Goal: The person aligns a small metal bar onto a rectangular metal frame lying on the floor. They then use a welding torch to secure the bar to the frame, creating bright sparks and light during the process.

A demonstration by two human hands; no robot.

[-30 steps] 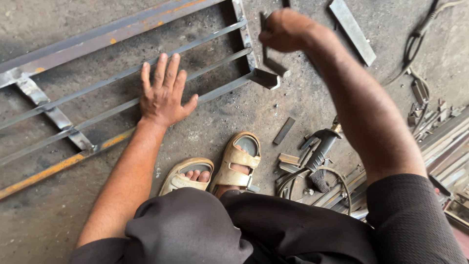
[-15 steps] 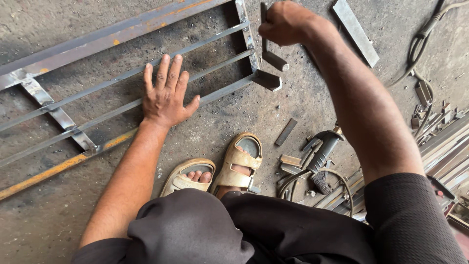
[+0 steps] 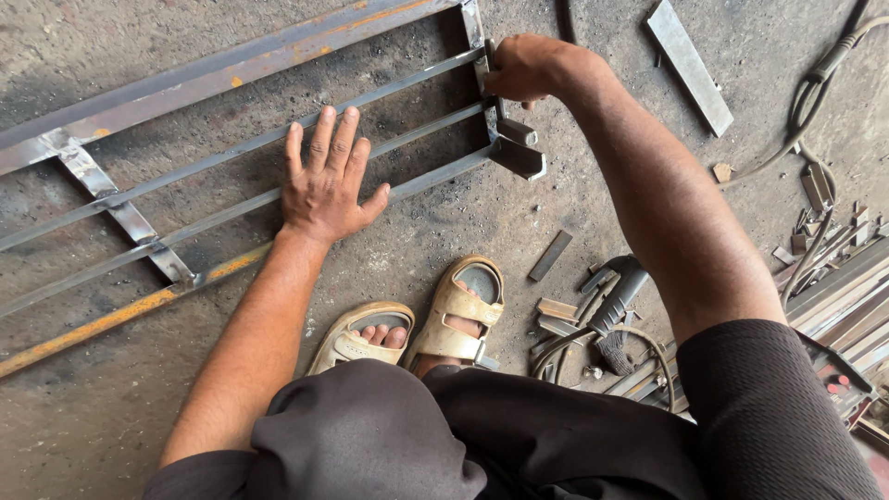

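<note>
A steel frame [image 3: 231, 69] of flat bars is laid on the concrete floor [image 3: 444, 213], and it is cut off by the left and top edges of the view, so its full extent cannot be told. The left hand [image 3: 326, 181] is pressed flat on it, palm down, fingers straight and slightly spread, the thumb out to the side; nothing is gripped. The bars beneath the palm are hidden.

The right hand [image 3: 528, 67] is closed in a fist at the frame's right end, beside the upright end bar [image 3: 472, 23]. A thin dark tool [image 3: 501, 109] is seen coming down out of the fist, but its upper part is hidden by the fingers and what kind of tool it is cannot be made out. Its lower end is met by a short block [image 3: 519, 156] at the frame's corner; whether they touch cannot be told.

A loose flat bar [image 3: 690, 63] lies on the floor to the right of the fist, well apart. Near the sandals [image 3: 444, 319] a short strip [image 3: 550, 256] is seen, and beside it a welding holder [image 3: 616, 301] with cable among offcuts. Steel stock [image 3: 838, 287] at the right edge is cut off. The toes are partly covered by the dark trousers [image 3: 370, 435], and the legs are hidden altogether.
</note>
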